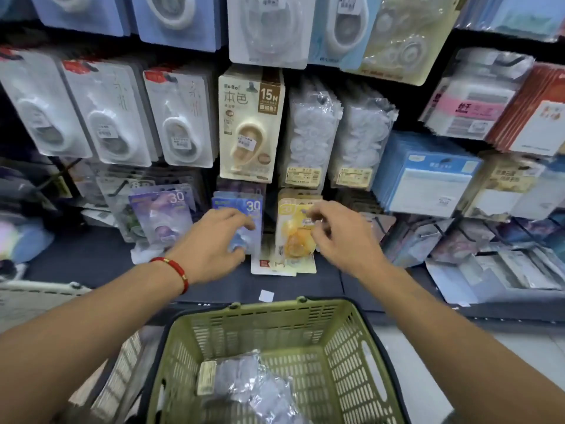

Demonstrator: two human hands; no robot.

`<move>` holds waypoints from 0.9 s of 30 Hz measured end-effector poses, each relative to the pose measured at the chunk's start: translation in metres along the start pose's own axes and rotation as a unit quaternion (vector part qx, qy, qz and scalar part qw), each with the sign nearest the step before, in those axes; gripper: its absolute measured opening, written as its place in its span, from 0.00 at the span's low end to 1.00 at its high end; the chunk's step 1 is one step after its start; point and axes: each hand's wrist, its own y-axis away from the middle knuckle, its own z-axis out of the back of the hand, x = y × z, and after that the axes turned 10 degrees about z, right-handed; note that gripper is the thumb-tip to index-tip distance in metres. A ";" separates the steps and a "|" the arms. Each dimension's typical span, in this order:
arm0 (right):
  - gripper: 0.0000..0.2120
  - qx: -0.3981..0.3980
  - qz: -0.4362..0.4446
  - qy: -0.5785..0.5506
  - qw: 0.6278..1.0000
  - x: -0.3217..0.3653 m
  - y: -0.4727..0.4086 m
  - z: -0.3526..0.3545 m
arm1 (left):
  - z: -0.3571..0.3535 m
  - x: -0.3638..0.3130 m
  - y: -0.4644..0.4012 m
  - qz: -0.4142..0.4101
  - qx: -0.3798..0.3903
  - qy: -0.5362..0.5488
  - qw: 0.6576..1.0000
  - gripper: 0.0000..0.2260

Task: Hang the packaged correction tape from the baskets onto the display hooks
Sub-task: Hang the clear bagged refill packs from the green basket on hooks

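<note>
My left hand, with a red cord on the wrist, curls its fingers round a blue correction tape pack marked 30 on the low display row. My right hand pinches the right side of a yellow correction tape pack hanging beside it. Below, a green basket holds clear-wrapped correction tape packs. A purple pack marked 30 hangs left of the blue one.
Rows of hanging packs fill the wall: white tape packs, a beige 15M pack, clear refill bags, blue pads. A dark shelf runs under the hooks. Loose cards lean at its back.
</note>
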 end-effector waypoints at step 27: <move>0.25 0.413 -0.462 -0.293 0.728 0.021 0.242 -0.264 | -0.181 0.097 0.170 0.189 0.073 -0.171 0.964 0.24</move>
